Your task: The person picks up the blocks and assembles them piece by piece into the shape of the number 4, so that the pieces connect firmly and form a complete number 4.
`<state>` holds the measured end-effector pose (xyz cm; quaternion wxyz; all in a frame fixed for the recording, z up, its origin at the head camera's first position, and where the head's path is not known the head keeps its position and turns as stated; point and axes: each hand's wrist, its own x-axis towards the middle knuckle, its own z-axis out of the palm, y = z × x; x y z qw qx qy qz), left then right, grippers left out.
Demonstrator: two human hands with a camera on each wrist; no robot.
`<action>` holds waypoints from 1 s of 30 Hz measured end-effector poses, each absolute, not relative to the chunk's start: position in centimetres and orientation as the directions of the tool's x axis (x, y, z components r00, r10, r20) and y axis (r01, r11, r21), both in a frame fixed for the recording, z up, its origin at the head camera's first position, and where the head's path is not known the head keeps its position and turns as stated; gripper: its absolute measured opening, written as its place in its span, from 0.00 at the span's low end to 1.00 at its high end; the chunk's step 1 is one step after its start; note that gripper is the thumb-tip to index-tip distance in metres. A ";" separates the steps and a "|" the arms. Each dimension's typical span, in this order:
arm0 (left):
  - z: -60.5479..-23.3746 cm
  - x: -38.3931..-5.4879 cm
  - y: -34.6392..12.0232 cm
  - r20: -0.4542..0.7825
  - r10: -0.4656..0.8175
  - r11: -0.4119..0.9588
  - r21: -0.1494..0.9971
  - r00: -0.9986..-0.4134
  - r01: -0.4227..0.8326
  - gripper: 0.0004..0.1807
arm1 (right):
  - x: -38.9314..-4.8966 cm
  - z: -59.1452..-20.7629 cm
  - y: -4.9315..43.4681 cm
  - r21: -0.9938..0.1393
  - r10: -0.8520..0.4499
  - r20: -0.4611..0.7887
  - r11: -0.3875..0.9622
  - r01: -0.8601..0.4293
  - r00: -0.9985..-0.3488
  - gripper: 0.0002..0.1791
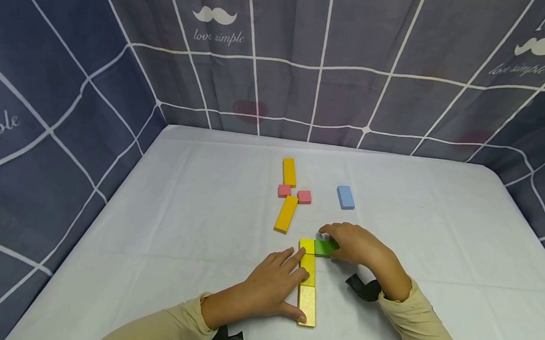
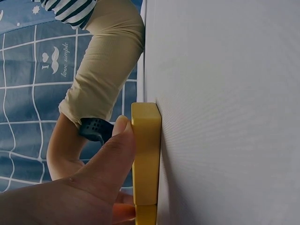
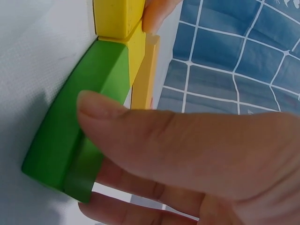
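Note:
Three yellow blocks lie end to end on the white cloth: a short one (image 1: 307, 246) at the far end, a middle one (image 1: 309, 275) and a paler one (image 1: 308, 306) nearest me. My left hand (image 1: 267, 289) is spread along their left side, fingertips on the upper blocks, thumb at the pale block's near end. In the left wrist view that thumb presses the side of the yellow block (image 2: 146, 154). My right hand (image 1: 363, 248) pinches a green block (image 1: 324, 248) between thumb and fingers. The green block's left end meets the short yellow block, forming a corner.
Beyond the hands lie two orange-yellow blocks (image 1: 289, 172), two small pink blocks (image 1: 304, 197) between them, and a blue block (image 1: 346, 197) farther right. A dark checked curtain (image 1: 287, 87) encloses the table (image 1: 195, 201) at the back and sides.

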<state>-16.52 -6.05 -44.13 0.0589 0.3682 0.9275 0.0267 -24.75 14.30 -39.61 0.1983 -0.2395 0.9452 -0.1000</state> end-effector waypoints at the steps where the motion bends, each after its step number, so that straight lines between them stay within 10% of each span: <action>1: -44.2 -16.5 -6.1 -0.084 0.689 0.725 0.093 -0.720 0.682 0.40 | -24.8 -39.6 14.3 -0.286 -0.492 -0.328 0.865 -0.411 -0.807 0.28; 30: -44.4 -16.2 -6.2 -0.027 0.698 0.716 0.068 -0.716 0.695 0.40 | -26.0 -39.9 14.5 -0.366 -0.544 -0.328 0.827 -0.427 -0.772 0.25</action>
